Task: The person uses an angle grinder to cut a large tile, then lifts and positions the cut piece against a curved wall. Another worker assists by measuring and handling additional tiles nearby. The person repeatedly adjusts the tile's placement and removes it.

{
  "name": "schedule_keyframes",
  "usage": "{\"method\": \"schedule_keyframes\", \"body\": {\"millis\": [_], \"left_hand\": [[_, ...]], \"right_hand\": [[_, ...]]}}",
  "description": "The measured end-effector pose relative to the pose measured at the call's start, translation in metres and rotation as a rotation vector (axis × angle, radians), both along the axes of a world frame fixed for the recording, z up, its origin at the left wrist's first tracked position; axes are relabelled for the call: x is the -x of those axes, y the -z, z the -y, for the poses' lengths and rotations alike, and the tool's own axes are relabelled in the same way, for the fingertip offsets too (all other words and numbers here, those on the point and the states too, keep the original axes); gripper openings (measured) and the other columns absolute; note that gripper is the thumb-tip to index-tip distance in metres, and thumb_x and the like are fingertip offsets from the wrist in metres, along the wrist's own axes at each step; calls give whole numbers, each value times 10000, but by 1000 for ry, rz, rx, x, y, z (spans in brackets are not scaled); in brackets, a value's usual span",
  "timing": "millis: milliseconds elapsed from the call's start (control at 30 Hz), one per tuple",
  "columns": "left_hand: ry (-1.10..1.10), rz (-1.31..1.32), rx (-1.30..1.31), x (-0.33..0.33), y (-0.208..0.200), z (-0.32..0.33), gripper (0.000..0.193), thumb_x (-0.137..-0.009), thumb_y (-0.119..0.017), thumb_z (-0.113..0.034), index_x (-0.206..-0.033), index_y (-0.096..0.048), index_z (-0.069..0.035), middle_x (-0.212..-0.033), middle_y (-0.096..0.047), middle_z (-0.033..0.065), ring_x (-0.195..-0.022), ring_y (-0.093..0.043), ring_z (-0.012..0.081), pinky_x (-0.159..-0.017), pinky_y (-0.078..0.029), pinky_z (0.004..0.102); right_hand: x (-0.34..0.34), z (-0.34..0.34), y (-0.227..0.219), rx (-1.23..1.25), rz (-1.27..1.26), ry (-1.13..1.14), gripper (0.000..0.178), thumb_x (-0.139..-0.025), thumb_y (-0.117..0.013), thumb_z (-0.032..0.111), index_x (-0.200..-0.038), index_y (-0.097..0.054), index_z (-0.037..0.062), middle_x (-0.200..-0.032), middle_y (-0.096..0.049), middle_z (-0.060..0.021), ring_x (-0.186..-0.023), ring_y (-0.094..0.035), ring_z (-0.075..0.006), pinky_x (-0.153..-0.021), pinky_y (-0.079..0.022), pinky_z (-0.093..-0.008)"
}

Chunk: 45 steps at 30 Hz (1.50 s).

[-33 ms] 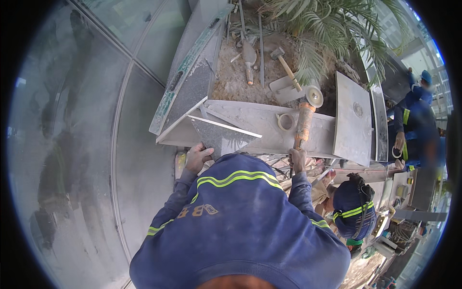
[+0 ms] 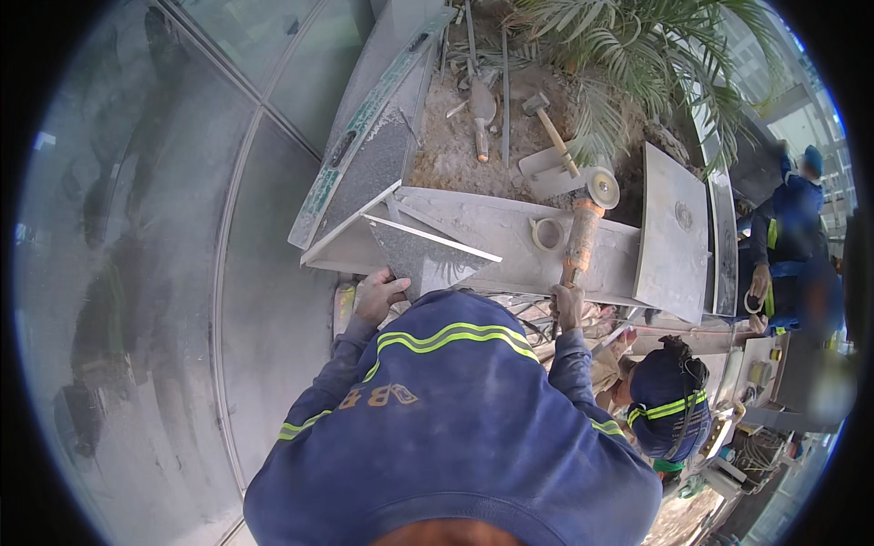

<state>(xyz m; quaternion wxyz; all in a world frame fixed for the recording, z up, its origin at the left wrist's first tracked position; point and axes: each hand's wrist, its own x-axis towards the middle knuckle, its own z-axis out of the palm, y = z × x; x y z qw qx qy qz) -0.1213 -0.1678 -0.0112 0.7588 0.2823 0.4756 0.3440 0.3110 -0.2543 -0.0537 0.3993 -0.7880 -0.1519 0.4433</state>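
Note:
My left hand (image 2: 381, 296) is closed on the lower left corner of a triangular speckled dark stone piece (image 2: 423, 255), its pale cut edge facing away from me. The piece is tilted against the near side of a dusty planter ledge (image 2: 496, 217). In my right hand (image 2: 568, 307) is the rear end of a dusty orange angle grinder (image 2: 582, 241). Its round disc (image 2: 602, 188) points away from me, over the ledge's far edge. A roll of tape (image 2: 546, 234) lies on the ledge between the stone piece and the grinder.
A green level (image 2: 332, 168) lies along the left stone edge, beside glass panels. On the planter's soil are a trowel (image 2: 482, 114) and a hammer (image 2: 552, 134), near palm fronds. A stone slab (image 2: 672, 227) leans at right. One co-worker (image 2: 669, 400) crouches close by; others are farther right.
The surroundings appear slightly farther right in the picture. Both hands keep their holds, and the stone piece and grinder stay in place relative to the ledge.

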Motion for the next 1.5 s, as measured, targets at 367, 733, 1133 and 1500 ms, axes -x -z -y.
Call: {"method": "schedule_keyframes", "body": {"millis": [367, 733, 1133, 1500], "left_hand": [[-39, 49, -11, -3, 15, 6, 331, -941, -686, -50, -1250, -622, 48, -1180, -685, 101, -1038, -691, 197, -920, -609, 369], [-65, 58, -23, -12, 17, 13, 326, -944, -678, -45, -1256, -627, 34, -1174, -687, 98, -1036, -694, 190, -914, -604, 365], [5, -20, -17, -7, 7, 19, 352, -961, -672, -72, -1298, -617, 10, -1202, -683, 92, -1034, -680, 176, -876, -596, 330], [4, -55, -11, -8, 16, 12, 322, -960, -675, -71, -1265, -621, 18, -1156, -684, 112, -950, -695, 177, -792, -606, 297]], "right_hand": [[-7, -20, 15, 13, -5, -52, 196, -819, -654, 173, -698, -526, 88, -542, -487, -7, -380, -436, -112, -346, -309, -298], [-20, -19, 3, 117, 222, -227, 451, -900, -706, 400, -711, -614, 1, -521, -579, -91, -413, -576, -175, -380, -417, -335], [-16, -11, 37, 165, 591, -181, 569, -866, -727, 461, -971, -592, -81, -639, -668, -135, -475, -666, -240, -466, -525, -382], [-3, -11, 35, 244, 747, -228, 519, -864, -635, 392, -1108, -530, -54, -978, -700, -332, -943, -689, -501, -818, -528, -577]]}}
